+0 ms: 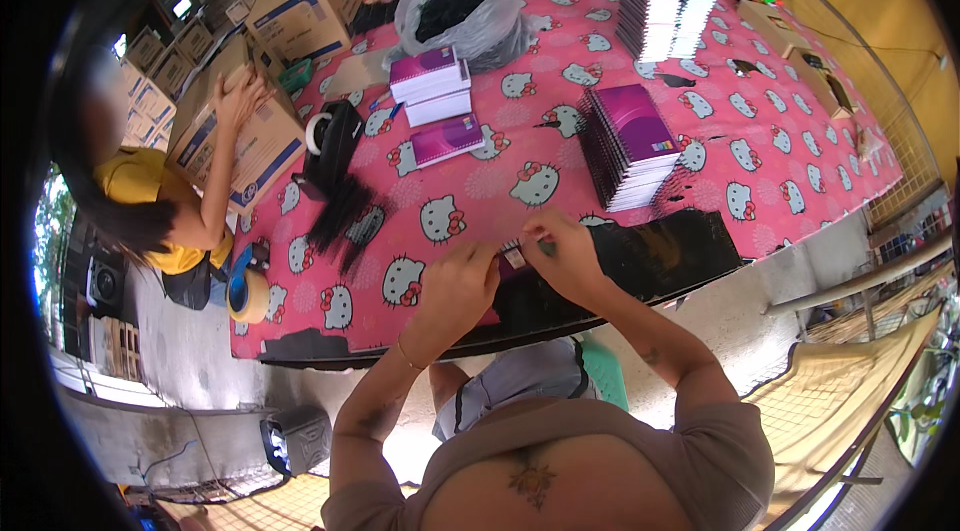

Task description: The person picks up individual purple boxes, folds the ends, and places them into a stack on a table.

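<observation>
At the table's near edge, a small purple notebook (513,261) lies between my hands, mostly hidden by them. My left hand (458,289) is closed on its left side with curled fingers. My right hand (566,253) is pinched at its far right end; what the fingertips hold is too small to make out. Under both hands is a black board (650,256). Left of my hands lies a bundle of thin black binding coils (345,226). Beyond my right hand stands a stack of purple spiral notebooks (630,136).
Purple pads (430,81) are stacked near a bag of black coils (455,6). A tape dispenser (330,146) and a tape roll (250,296) sit leftward. Tall notebook stacks (655,6) stand far right. One person handles a carton (250,146); another sits across the table.
</observation>
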Motion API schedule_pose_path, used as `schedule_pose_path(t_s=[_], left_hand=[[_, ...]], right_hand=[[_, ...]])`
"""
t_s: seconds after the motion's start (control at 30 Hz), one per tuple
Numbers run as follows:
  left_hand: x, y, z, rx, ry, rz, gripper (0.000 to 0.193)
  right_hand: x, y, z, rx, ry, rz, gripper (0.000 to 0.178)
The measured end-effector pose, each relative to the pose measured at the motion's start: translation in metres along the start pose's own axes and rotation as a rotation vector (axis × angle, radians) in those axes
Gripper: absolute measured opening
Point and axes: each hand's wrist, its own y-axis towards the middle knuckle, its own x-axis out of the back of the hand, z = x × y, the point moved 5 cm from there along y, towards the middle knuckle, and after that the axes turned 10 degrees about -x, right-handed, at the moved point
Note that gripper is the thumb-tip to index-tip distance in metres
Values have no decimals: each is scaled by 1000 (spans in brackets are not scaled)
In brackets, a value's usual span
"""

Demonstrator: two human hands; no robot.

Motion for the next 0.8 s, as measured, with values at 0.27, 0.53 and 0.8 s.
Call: schedule_pose_path(t_s=[0.27,0.53,0.8], left_hand=[[39,148,-52,-454,-157,-487,33],[-75,264,-19,-340,-61,-253,31],[-18,142,133,-164,22,-395,28]], right_hand=[[121,5,38,-65,763,-178,39],[222,85,-50,-98,-177,-364,55],[237,-5,18,179,17,-791,42]])
